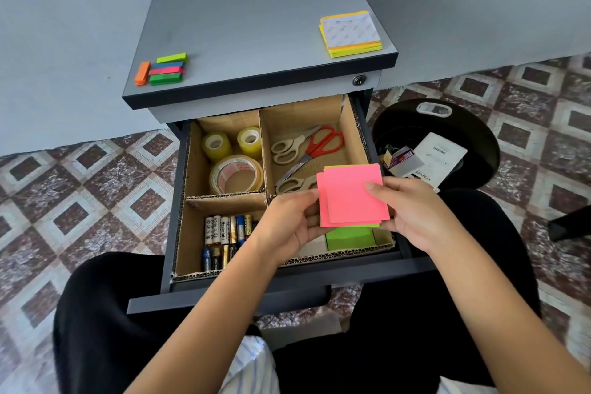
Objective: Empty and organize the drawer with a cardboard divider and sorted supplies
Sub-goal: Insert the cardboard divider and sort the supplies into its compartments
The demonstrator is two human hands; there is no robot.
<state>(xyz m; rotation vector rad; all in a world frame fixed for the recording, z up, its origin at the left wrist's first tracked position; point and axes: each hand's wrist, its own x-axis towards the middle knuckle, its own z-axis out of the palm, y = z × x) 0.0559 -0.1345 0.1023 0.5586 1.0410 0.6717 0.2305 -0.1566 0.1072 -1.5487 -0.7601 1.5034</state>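
Above drawer (pixel 224 296): pink sticky notes (pixel 351 198) pinched between left hand (pixel 287 224), right hand (pixel 412 214) fingers (pixel 372 185).

A black bin (pixel 479 137) stands on the brown-and-white patterned floor tiles (pixel 96 176), just right of the grey cabinet (pixel 256 9). A white stapler card (pixel 439 153) and a small purple box (pixel 401 157) lie in it. A grey wall (pixel 64 41) runs behind. My black trousers (pixel 105 313) fill the bottom of my view. A round keyhole (pixel 359 80) sits on the cabinet's front.
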